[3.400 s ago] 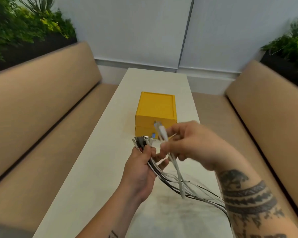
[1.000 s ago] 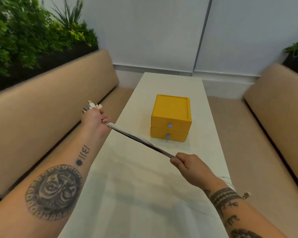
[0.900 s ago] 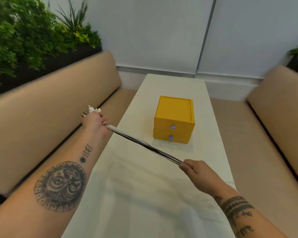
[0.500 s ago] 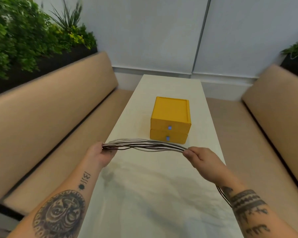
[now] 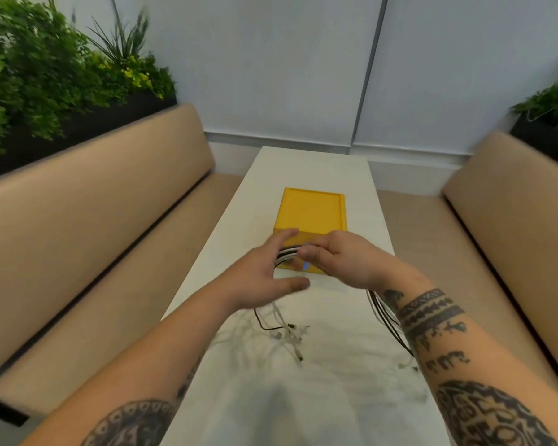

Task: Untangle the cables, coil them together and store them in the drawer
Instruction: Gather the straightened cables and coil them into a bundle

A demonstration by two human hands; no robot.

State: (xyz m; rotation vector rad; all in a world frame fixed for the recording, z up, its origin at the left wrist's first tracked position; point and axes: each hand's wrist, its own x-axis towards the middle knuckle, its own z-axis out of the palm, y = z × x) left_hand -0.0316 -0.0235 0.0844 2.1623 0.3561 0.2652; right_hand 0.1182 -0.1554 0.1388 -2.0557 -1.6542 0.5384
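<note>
Pale grey wall panels close off the far end of the room, and on the left a dark planter of leafy green plants [image 5: 39, 75] sits behind the back of a long tan upholstered bench [image 5: 88, 220]. Moving in from that side, the left forearm, tattooed near the elbow, reaches forward over the long white tabletop [image 5: 319, 397]. The left hand [image 5: 265, 272] is spread wide, fingers fanned and thumb stretched out to the right, with the bundle of thin white and dark cables [image 5: 285, 255] running across its open palm (no closed grip there, more a cradle). Loose cable ends with small plugs hang below it and trail blurred on the table; how many cables make up the bundle cannot be counted.

Centre stage, one small yellow two-drawer box [image 5: 311, 220] stands on the table just beyond both hands, with one blue knob showing between them; both drawers look closed, though the hands cover most of the fronts. The right hand [image 5: 339, 259] is curled, thumb and fingers pinched closed on the same bundle right beside the left palm. From under its wrist the cables loop down along the banded, tattooed right forearm toward the table's right edge.

Further right, a second tan bench [image 5: 509, 220] mirrors the first, and another dark planter with greenery [image 5: 554, 104] fills the corner.
</note>
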